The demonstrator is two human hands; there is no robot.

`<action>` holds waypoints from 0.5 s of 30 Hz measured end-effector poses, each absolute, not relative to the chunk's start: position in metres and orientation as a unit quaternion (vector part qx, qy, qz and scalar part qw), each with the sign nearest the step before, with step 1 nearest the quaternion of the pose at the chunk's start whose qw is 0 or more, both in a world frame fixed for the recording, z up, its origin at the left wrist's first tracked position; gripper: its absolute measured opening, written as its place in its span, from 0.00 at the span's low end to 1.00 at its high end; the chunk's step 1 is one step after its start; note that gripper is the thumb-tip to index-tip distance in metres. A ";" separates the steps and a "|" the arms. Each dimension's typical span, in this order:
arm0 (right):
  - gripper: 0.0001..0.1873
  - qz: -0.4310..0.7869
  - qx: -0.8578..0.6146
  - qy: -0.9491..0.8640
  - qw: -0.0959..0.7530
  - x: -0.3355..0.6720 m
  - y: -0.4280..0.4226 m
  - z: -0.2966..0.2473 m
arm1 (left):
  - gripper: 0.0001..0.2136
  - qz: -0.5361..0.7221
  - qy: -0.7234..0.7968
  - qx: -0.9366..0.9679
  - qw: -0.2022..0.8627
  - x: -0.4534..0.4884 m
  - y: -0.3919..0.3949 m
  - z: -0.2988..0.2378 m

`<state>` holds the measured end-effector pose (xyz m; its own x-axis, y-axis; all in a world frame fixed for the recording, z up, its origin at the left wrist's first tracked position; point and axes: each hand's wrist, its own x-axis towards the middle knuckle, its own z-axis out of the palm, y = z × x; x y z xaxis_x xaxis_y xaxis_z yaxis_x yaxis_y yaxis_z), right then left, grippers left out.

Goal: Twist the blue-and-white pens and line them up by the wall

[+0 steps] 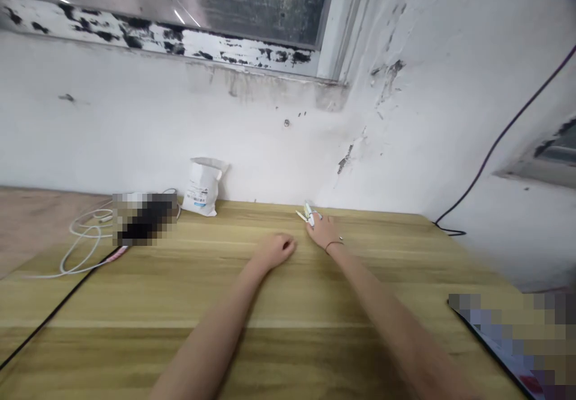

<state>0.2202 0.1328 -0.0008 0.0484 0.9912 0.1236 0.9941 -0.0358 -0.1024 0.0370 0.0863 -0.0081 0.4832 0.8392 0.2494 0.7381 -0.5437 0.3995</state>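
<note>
My right hand (323, 230), with a thin dark band at the wrist, reaches to the far side of the wooden table. Its fingers close over a small white-and-green thing (308, 213) near the wall; the fingers partly cover it, and its kind is too small to make out. To the left of it, my left hand (276, 250) rests on the tabletop with its fingers curled in. A dark gap shows inside the curl, and I see nothing held there.
A white plastic packet (202, 187) with a printed label stands against the wall. Left of it lie a coiled white cable (83, 238) and a blurred-out dark item (148, 220). A black cord hangs at the right, above a blurred-out flat object (517, 346) on the table (315, 340).
</note>
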 end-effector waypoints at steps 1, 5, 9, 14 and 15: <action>0.23 -0.014 -0.710 -0.699 0.086 0.216 0.127 -0.001 | 0.17 0.215 0.462 0.852 0.121 0.037 0.085 -0.008; 0.24 -0.006 -0.684 -0.720 0.114 0.206 0.108 0.000 | 0.16 0.234 0.461 0.846 0.129 0.036 0.079 -0.009; 0.25 0.123 -0.670 -0.710 0.178 0.204 0.101 0.002 | 0.14 0.266 0.482 0.822 0.147 0.038 0.072 -0.008; 0.11 0.255 -0.614 -0.698 0.267 0.196 0.093 0.005 | 0.19 0.332 0.522 0.759 0.203 0.046 0.063 -0.005; 0.08 0.287 -0.597 -0.690 0.293 0.192 0.089 0.005 | 0.22 0.346 0.529 0.742 0.222 0.048 0.062 -0.004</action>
